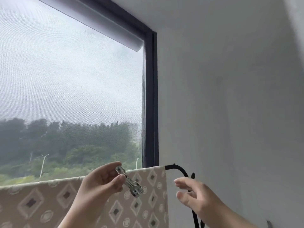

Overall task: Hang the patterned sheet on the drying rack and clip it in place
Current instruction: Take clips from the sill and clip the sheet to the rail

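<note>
Beige, diamond-patterned sheet [49, 199] already hangs over the top bar of the rack [178, 168], its right edge just short of the bar's bent right corner. Hanging looks done, but clipping is not: no clip sits on the visible stretch of bar. The left hand [98, 183] pinches a metal clip [130, 183] in front of the sheet, near the bar's right end. The right hand [195, 199] is released, fingers loosely spread beside that corner. Setting the clip over sheet and bar seems to be what remains.

Home rm: window [70, 79] w/ roller blind [92, 18], drying rack [179, 170].
</note>
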A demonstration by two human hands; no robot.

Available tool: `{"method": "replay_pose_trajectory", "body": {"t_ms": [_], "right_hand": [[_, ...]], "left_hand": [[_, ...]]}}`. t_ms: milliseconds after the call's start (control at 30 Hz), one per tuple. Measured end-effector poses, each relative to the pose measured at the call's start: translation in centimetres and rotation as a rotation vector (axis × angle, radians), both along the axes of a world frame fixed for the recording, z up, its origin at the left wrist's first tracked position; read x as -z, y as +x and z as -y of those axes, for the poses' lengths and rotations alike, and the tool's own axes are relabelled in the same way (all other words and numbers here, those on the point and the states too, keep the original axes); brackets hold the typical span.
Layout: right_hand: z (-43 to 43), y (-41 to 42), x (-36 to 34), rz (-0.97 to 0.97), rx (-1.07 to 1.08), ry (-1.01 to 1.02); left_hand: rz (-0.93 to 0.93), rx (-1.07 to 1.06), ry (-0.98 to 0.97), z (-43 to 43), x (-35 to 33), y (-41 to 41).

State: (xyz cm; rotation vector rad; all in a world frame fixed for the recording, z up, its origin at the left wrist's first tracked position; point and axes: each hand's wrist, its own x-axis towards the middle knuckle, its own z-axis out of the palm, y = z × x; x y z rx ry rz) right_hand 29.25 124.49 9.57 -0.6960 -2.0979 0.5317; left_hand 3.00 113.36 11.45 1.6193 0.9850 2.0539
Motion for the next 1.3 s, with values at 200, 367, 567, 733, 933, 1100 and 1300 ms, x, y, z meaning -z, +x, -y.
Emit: {"method": "replay_pose_trajectory", "body": {"t_ms": [200, 367, 567, 733, 933, 1100, 1300], "right_hand": [[-8.8, -0.9, -0.1, -0.06, -0.072, -0.001], [-16.0, -1.2, -1.6, -0.075, -0.093, 0.092], [-25.9, -2.1, -4.9, 0.088, -0.143, 0.243], [-29.6, -3.9, -5.4, 0.204, -0.252, 0.182], [-30.9, -4.2, -4.4, 0.067, -0.425, 0.029], [-31.0, -3.9, -3.7, -0.002, -0.448, 0.008], [-31.0, -3.1, -3.3, -0.042, -0.458, 0.014]], "left_hand": [[0.034, -0.053, -0.023, -6.1, -0.3, 0.8], [0.004, -0.163, -0.039, -10.9, -1.6, 2.3], [-0.035, -0.284, 0.006, -17.2, -3.7, 3.7], [-0.064, -0.364, -0.031, -20.1, -4.6, 3.6], [-0.144, -0.453, -0.105, -22.0, -6.5, 3.9], [-0.207, -0.516, -0.149, -23.2, -7.0, 4.3], [-0.295, -0.532, -0.184, -23.9, -8.2, 5.1]]}}
